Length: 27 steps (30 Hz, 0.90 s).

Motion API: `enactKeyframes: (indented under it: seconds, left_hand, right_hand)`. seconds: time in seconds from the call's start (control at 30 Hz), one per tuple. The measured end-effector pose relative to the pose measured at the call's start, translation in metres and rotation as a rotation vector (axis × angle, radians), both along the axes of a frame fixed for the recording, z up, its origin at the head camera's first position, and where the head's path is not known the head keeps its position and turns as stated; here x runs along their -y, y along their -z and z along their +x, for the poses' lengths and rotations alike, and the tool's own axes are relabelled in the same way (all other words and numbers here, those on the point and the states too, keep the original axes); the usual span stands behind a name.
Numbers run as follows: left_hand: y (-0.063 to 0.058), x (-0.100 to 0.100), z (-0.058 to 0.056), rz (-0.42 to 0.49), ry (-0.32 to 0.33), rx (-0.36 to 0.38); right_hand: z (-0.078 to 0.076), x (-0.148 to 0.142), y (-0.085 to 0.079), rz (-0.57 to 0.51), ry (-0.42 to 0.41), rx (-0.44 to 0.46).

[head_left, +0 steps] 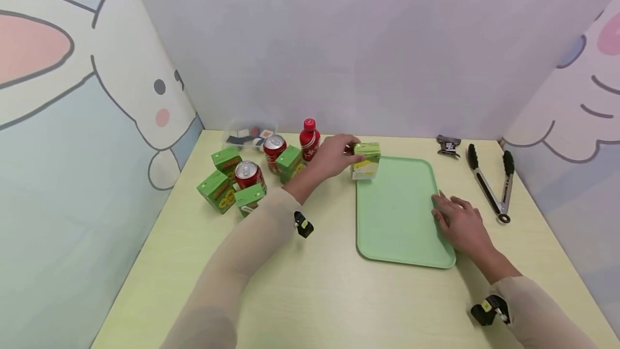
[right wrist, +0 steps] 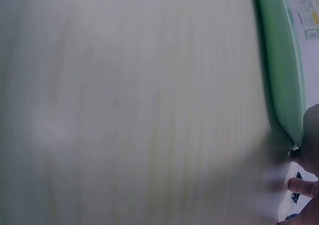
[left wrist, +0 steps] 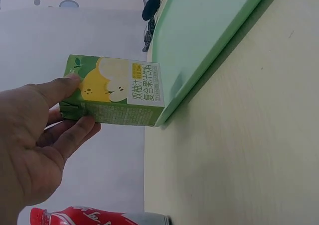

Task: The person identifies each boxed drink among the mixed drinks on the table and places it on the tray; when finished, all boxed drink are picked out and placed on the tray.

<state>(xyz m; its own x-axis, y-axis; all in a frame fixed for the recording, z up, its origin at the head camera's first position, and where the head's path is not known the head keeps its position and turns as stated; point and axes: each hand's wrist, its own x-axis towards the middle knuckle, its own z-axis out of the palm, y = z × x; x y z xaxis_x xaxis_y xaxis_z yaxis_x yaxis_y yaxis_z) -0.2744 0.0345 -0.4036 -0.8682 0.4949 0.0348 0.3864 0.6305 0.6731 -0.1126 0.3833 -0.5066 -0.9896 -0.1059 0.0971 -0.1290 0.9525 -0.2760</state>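
Where the tray (head_left: 397, 214) rests, pale tabletop (head_left: 339, 303) spreads; cartoons (head_left: 128, 74) flank it.

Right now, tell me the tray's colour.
The tray is plain light green, seen best in the head view.

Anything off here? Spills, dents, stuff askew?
No spills or damage visible; the red cans and red bottle stand upright. One mild oddity: the juice carton, gripped by the left hand, appears to overlap the far-left corner of the green tray rather than sit inside it. Contact there is unclear.
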Motion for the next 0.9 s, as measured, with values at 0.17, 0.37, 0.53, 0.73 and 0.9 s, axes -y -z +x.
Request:
enactKeyframes:
  seconds: [0.17,0.37,0.53,0.73,0.9]
  left_hand:
    - [0.005,-0.011,-0.008,0.005,0.01,-0.012]
    - [0.013,-0.017,-0.018,0.033,-0.001,-0.017]
    - [0.017,-0.022,-0.023,0.059,0.027,0.014]
    - [0.023,-0.024,-0.027,0.075,0.047,0.032]
    - [0.027,-0.026,-0.028,0.086,0.053,0.013]
  right_hand:
    - [0.0,0.002,-0.002,0.006,0.003,0.007]
    - [0.0,0.003,0.0,0.016,0.008,-0.001]
    - [0.0,0.004,-0.001,0.027,0.018,0.005]
    - [0.0,0.005,-0.002,0.033,0.022,0.012]
    - [0.0,0.005,-0.002,0.038,0.021,-0.001]
